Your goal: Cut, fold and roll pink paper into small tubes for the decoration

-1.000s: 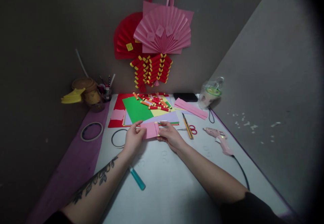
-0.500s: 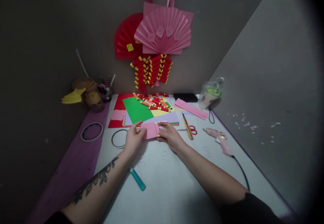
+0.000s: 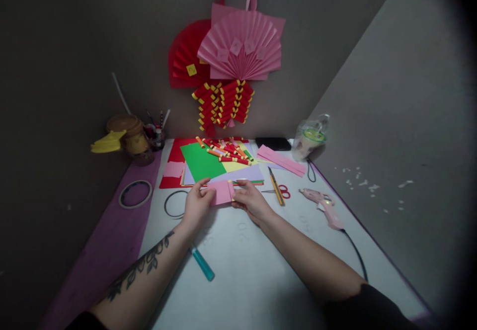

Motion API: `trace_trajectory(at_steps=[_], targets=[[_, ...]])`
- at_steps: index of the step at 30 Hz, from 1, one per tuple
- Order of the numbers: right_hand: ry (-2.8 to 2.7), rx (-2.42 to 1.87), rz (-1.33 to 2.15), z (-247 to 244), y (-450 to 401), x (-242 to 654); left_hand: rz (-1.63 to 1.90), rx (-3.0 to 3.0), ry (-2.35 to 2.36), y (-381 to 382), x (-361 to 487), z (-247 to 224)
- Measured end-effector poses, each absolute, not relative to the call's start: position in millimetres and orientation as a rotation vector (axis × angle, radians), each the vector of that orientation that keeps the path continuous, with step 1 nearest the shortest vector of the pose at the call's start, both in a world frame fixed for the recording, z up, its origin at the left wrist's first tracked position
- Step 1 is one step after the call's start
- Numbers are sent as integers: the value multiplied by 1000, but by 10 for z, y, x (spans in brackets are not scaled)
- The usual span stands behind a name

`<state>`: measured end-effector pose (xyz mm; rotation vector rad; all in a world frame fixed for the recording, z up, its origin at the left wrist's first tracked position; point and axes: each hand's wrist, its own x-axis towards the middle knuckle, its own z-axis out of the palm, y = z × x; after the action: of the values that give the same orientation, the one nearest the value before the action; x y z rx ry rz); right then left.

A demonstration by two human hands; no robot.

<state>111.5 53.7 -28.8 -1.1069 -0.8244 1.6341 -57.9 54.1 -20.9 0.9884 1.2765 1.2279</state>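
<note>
A small pink piece of paper [image 3: 220, 194] is held between both hands above the white table surface [image 3: 246, 265]. My left hand [image 3: 197, 202] pinches its left end, thumb on the near face. At the other end, my right hand [image 3: 250, 200] grips a narrow fold with a pale yellow strip at its edges. A teal-handled tool [image 3: 202, 264] lies by my left wrist, its tip hidden under the arm. Right of my right hand are a yellow craft knife [image 3: 276, 187] and red-handled scissors [image 3: 284, 192], the knife across them.
Behind the hands, colored paper sheets [image 3: 201, 163] carry several small paper rolls [image 3: 233, 152]. Tape rolls [image 3: 135, 194] lie left. A pink glue gun [image 3: 324, 206] with a cord, pink strips [image 3: 281, 161], a black phone-like slab [image 3: 273, 144] and a plastic cup [image 3: 311, 141] stand right. Paper fans [image 3: 242, 41] hang behind.
</note>
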Motion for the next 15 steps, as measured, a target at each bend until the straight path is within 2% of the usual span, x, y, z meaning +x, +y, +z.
trace_trajectory(at_steps=[15], targets=[[-799,-1083,1667,-298,526,1086,1233,990,1280,543,-579,-214]])
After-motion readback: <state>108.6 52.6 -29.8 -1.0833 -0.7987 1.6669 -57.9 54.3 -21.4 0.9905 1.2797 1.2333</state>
